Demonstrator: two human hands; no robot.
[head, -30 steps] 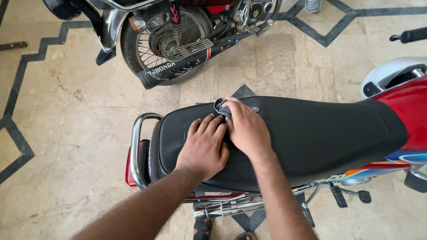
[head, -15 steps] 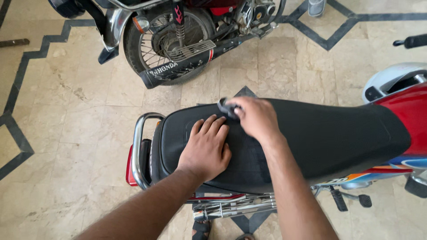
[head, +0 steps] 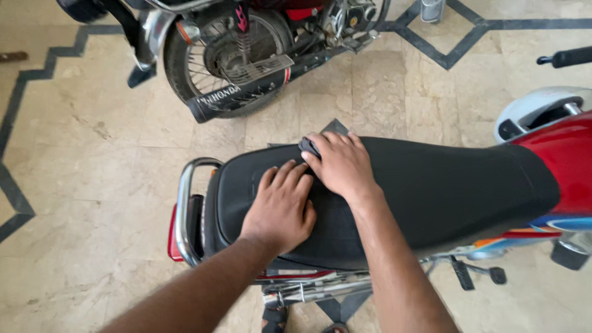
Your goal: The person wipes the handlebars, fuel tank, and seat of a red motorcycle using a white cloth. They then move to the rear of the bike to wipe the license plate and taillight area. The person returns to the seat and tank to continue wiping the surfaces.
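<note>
A black motorcycle seat (head: 444, 185) stretches across the middle of the view. My left hand (head: 280, 206) lies flat on its rear part, fingers together, palm down. My right hand (head: 339, 163) presses a small dark cloth (head: 306, 146) against the far edge of the seat; only a corner of the cloth shows beyond the fingers. Both hands touch at the fingertips.
A chrome grab rail (head: 184, 203) and red tail light lie behind the seat at left. The red fuel tank (head: 564, 154) is at right. A second motorcycle's rear wheel (head: 231, 55) and black exhaust (head: 240, 92) stand on the marble floor ahead. Foot pegs (head: 478, 274) jut out below.
My right hand, lifted slightly with the cloth half a second ago, has come back down flat on the seat's far edge. My left hand has stayed in place.
</note>
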